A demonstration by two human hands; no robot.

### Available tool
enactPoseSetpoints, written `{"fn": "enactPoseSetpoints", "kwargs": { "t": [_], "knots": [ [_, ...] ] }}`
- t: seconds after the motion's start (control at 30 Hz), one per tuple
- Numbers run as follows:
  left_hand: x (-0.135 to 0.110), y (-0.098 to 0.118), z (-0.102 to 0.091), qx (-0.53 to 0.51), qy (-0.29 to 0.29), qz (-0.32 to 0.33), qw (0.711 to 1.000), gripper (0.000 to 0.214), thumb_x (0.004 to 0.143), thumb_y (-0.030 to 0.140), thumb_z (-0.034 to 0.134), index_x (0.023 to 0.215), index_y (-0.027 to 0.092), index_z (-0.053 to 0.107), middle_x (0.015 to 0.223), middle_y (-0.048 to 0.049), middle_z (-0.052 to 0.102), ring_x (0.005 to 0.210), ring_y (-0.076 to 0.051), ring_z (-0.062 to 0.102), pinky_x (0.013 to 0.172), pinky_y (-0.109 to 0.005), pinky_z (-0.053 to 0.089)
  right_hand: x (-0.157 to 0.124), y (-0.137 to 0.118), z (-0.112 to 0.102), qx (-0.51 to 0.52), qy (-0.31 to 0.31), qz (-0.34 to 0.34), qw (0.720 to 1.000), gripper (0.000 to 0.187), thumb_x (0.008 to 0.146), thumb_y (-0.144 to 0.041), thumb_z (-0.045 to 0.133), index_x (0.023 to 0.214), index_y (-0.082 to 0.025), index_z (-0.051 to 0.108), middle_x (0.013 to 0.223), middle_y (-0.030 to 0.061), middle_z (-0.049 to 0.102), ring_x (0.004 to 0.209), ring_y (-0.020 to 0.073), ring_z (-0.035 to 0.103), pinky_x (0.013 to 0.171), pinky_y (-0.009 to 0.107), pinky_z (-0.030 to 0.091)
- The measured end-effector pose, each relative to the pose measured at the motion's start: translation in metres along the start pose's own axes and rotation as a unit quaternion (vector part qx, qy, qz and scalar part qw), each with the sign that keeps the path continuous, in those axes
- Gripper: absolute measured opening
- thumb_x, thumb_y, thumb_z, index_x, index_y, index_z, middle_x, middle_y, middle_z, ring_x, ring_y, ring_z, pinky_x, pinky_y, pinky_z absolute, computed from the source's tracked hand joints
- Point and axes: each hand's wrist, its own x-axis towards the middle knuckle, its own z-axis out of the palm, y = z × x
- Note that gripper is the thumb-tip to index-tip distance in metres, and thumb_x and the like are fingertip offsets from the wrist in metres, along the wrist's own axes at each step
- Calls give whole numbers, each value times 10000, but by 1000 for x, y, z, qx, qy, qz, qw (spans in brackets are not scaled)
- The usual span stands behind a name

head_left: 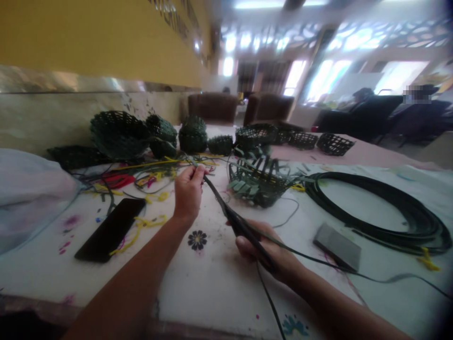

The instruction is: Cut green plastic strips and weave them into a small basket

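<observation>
My left hand (189,191) is closed in a pinch on a dark green flat strip (213,189) above the middle of the table. From there the strip slants down towards my right hand (272,250). That hand is wrapped around a long black scissors-like tool (249,233), its narrow end pointing at the strip near my left hand; whether its blades are apart cannot be made out. Another length of strip (318,260) trails from my right hand to the right edge. Beyond the hands stands a partly woven green basket (260,184) with loose strip ends sticking up.
A coil of dark strip (382,189) lies at the right, near a grey block (338,245). At the left are a black phone (111,229), yellow ties (132,236) and a pale plastic bag (31,198). Several woven baskets (120,134) line the back. People sit far right.
</observation>
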Motion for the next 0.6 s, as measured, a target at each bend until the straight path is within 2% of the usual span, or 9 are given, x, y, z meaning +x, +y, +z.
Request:
{"fn": "enactPoseSetpoints", "kwargs": {
  "t": [0.17, 0.4, 0.5, 0.6],
  "knots": [
    [3, -1, -1, -13, 22, 16, 1000, 246, 844, 387, 661, 726, 174, 621, 521, 68, 375, 397, -49, 285, 378, -199, 193, -3, -6, -3, 11, -27, -16, 999, 654, 721, -637, 691, 1083, -100, 601, 576, -35, 496, 525, 107, 448, 491, 234, 409],
    [21, 5, -13, -14, 92, 59, 994, 230, 872, 318, 621, 699, 175, 572, 530, 70, 372, 386, -45, 295, 356, -184, 223, 1, 5, -3, 80, -24, -11, 996, 657, 712, -617, 724, 1086, -93, 590, 578, -33, 516, 487, 90, 430, 453, 216, 358],
    [28, 5, -17, -14, 119, 76, 990, 214, 881, 312, 614, 713, 188, 566, 526, 73, 364, 382, -53, 301, 355, -186, 248, 3, 8, -5, 90, -20, -21, 996, 619, 754, -607, 693, 1073, -85, 597, 563, -29, 516, 475, 93, 427, 441, 220, 346],
    [32, 3, -21, 5, 129, 86, 988, 212, 894, 312, 594, 720, 197, 558, 526, 73, 366, 376, -60, 306, 358, -198, 260, 5, 7, -7, 77, -19, 0, 997, 612, 746, -599, 711, 1073, -95, 599, 566, -35, 514, 468, 84, 424, 432, 211, 336]
  ]
}}
